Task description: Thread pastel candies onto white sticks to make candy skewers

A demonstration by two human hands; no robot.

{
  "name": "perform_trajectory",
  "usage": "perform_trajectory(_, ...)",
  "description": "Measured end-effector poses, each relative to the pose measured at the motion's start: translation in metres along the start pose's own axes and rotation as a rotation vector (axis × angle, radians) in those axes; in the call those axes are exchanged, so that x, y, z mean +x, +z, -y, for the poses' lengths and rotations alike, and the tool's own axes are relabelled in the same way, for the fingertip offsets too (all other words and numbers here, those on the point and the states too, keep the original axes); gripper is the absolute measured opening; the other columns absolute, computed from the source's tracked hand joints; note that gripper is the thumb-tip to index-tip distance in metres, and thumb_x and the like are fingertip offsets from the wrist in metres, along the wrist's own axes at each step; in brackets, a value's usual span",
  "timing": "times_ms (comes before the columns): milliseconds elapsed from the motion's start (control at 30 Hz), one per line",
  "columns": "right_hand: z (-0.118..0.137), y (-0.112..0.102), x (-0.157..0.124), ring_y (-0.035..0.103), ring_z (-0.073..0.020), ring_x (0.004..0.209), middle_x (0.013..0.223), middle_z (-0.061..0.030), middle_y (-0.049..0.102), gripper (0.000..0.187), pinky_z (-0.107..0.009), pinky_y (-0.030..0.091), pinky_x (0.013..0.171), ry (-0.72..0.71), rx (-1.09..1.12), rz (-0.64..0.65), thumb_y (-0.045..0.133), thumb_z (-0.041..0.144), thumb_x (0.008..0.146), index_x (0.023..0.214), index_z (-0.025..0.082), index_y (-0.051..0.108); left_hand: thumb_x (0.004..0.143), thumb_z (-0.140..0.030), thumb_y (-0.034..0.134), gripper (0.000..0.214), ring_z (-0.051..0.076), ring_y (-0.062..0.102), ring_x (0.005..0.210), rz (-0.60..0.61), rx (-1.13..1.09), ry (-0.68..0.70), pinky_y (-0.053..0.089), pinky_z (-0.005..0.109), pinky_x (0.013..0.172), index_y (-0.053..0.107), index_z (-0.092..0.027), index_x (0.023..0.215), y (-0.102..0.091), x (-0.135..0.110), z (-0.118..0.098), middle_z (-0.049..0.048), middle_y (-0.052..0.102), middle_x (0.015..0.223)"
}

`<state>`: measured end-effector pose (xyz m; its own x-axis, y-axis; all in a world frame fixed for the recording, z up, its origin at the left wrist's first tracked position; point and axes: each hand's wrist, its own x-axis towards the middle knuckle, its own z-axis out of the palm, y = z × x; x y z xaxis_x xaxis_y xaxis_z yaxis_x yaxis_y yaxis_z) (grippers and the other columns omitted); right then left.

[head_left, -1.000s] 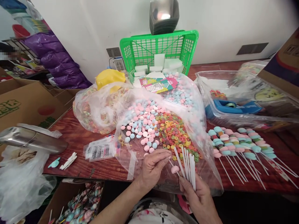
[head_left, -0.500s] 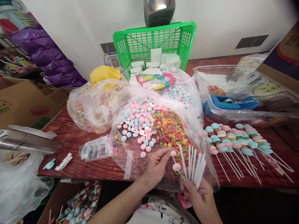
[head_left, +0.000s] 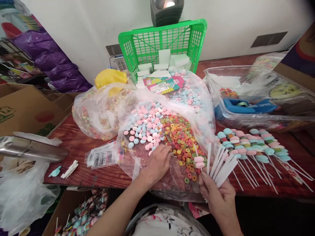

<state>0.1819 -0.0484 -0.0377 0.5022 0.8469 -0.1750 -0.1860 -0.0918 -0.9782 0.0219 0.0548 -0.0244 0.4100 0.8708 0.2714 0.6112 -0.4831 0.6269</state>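
Note:
My right hand point(head_left: 216, 193) is closed round a fan of white sticks point(head_left: 218, 167). Two pink button-shaped candies point(head_left: 199, 162) are threaded on one stick held at its thumb side. My left hand point(head_left: 158, 162) reaches down, fingers bent and a little apart, where the loose pink and blue candies point(head_left: 150, 124) meet the gummy rings point(head_left: 183, 134). Nothing shows in it, though the fingertips are partly hidden. Both candy heaps lie on a clear plastic bag point(head_left: 145, 172) on the table.
Finished candy skewers point(head_left: 248, 144) lie in rows at the right. Behind them stands a clear bin point(head_left: 258, 114) with a blue tape dispenser point(head_left: 251, 106). A green basket point(head_left: 163, 32) is at the back, a steel flask point(head_left: 31, 149) at the left, and a box of candy sticks point(head_left: 81, 216) below.
My left hand has let go of the upper pink candy and moved left to the heaps. That candy now sits against the other on the stick. My right hand has shifted slightly right.

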Motion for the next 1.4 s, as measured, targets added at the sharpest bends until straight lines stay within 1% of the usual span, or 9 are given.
perform_trajectory(133, -0.006, 0.001, -0.005, 0.049, -0.0114, 0.048, 0.059, -0.0006, 0.056, 0.035, -0.020, 0.043, 0.040, -0.032, -0.006, 0.116, 0.072, 0.050, 0.077, 0.073, 0.017, 0.063, 0.090, -0.017, 0.050, 0.016, 0.025, 0.055, 0.089, 0.058, 0.385, 0.079, 0.051, 0.039, 0.075, 0.063, -0.016, 0.083, 0.006, 0.010, 0.003, 0.0112, 0.061, 0.091)
perform_trajectory(300, -0.008, -0.003, -0.010, 0.042, -0.0088, 0.047, 0.061, 0.0021, 0.052, 0.030, -0.019, 0.037, 0.038, -0.002, -0.076, 0.180, 0.065, 0.048, 0.085, 0.080, 0.018, 0.060, 0.084, -0.004, 0.044, 0.023, 0.025, 0.054, 0.085, 0.079, 0.355, 0.252, 0.050, 0.040, 0.075, 0.064, -0.015, 0.089, 0.014, -0.009, 0.002, 0.0119, 0.064, 0.089)
perform_trajectory(400, -0.010, -0.009, -0.007, 0.039, -0.0090, 0.045, 0.057, 0.0039, 0.049, 0.029, -0.019, 0.037, 0.040, -0.053, -0.164, 0.248, 0.062, 0.048, 0.086, 0.081, 0.019, 0.059, 0.083, -0.007, 0.049, 0.023, 0.022, 0.057, 0.080, 0.034, 0.062, 0.217, 0.049, 0.037, 0.073, 0.068, -0.015, 0.093, 0.010, -0.016, 0.006, 0.0091, 0.067, 0.084)
perform_trajectory(533, -0.015, -0.011, -0.005, 0.041, -0.0105, 0.046, 0.059, 0.0017, 0.051, 0.028, -0.020, 0.033, 0.038, -0.145, -0.266, 0.375, 0.059, 0.046, 0.089, 0.085, 0.019, 0.063, 0.081, -0.021, 0.065, 0.025, 0.014, 0.059, 0.070, -0.135, -0.559, -0.221, 0.049, 0.030, 0.068, 0.072, -0.018, 0.105, -0.006, -0.013, 0.007, 0.0055, 0.070, 0.088)
perform_trajectory(667, -0.014, -0.001, -0.007, 0.042, -0.0120, 0.047, 0.059, 0.0017, 0.051, 0.024, -0.022, 0.035, 0.042, -0.249, -0.333, 0.419, 0.054, 0.040, 0.093, 0.099, 0.020, 0.066, 0.072, -0.026, 0.077, 0.025, 0.009, 0.059, 0.058, -0.089, -1.178, -0.519, 0.048, 0.024, 0.062, 0.076, -0.017, 0.096, -0.023, -0.008, 0.006, 0.0036, 0.072, 0.080)
perform_trajectory(800, -0.008, 0.009, -0.008, 0.045, -0.0123, 0.047, 0.061, 0.0020, 0.054, 0.025, -0.022, 0.036, 0.045, -0.351, -0.425, 0.491, 0.048, 0.033, 0.096, 0.110, 0.020, 0.064, 0.066, -0.023, 0.083, 0.029, 0.010, 0.064, 0.066, -0.055, -1.487, -0.576, 0.051, 0.022, 0.063, 0.077, -0.015, 0.093, -0.030, -0.008, 0.008, 0.0077, 0.075, 0.092)
perform_trajectory(1100, 0.008, 0.015, -0.008, 0.049, -0.0141, 0.051, 0.059, 0.0028, 0.050, 0.022, -0.023, 0.042, 0.050, -0.458, -0.515, 0.503, 0.046, 0.028, 0.097, 0.107, 0.020, 0.064, 0.064, -0.025, 0.085, 0.028, 0.010, 0.064, 0.065, -0.070, -1.527, -0.573, 0.050, 0.019, 0.058, 0.079, -0.014, 0.090, -0.031, -0.015, 0.009, 0.0088, 0.077, 0.082)
perform_trajectory(1300, 0.006, 0.017, -0.009, 0.054, -0.0150, 0.056, 0.068, 0.0000, 0.059, 0.027, -0.024, 0.045, 0.056, -0.459, -0.508, 0.486, 0.045, 0.025, 0.096, 0.117, 0.020, 0.061, 0.072, -0.031, 0.080, 0.023, 0.018, 0.069, 0.086, -0.117, -1.188, -0.453, 0.053, 0.028, 0.084, 0.079, -0.019, 0.092, -0.023, -0.023, 0.006, 0.0074, 0.078, 0.094)
perform_trajectory(1400, 0.000, 0.018, -0.008, 0.055, -0.0148, 0.056, 0.068, -0.0005, 0.060, 0.023, -0.024, 0.044, 0.054, -0.473, -0.468, 0.452, 0.047, 0.025, 0.096, 0.111, 0.019, 0.062, 0.078, -0.035, 0.074, 0.023, 0.021, 0.070, 0.092, -0.119, -1.078, -0.368, 0.054, 0.034, 0.090, 0.078, -0.021, 0.096, -0.015, -0.028, 0.001, 0.0071, 0.077, 0.098)
